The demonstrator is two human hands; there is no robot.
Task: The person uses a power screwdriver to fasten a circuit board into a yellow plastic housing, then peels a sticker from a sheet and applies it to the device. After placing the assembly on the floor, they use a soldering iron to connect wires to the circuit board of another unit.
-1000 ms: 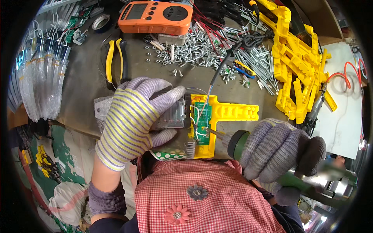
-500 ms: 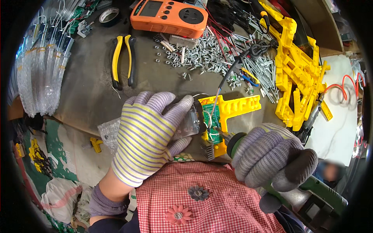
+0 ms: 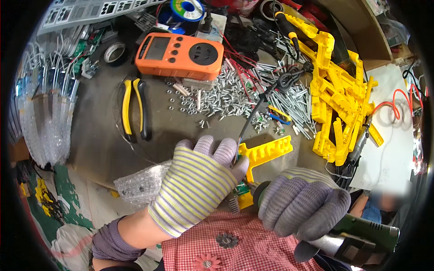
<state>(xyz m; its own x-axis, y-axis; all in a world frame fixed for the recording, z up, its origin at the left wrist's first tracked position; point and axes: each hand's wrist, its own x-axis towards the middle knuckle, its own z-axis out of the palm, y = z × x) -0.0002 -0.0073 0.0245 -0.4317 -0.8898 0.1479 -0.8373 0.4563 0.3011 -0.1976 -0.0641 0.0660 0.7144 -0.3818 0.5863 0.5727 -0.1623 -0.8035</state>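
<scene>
My left hand, in a striped knit glove, is closed over the left part of a yellow plastic casing. Its fingertips and thumb hide most of the green circuit board inside. Below the thumb, a finned metal heat sink shows at the casing's edge. A dark cable runs down to the fingertips. My right hand, also gloved, is wrapped round a green power screwdriver. Its black nose points left, and the tip is close to the board; whether they touch is hard to see.
Bubble wrap lies beside my left wrist. Beyond are yellow-handled pliers, an orange meter and heaped screws. Yellow casing parts are piled at the right. A partly visible person is at the far right.
My left hand has moved right, from beside the casing to over its board. The screwdriver remains near the board. The view has shifted, bringing more of the table's far side into sight.
</scene>
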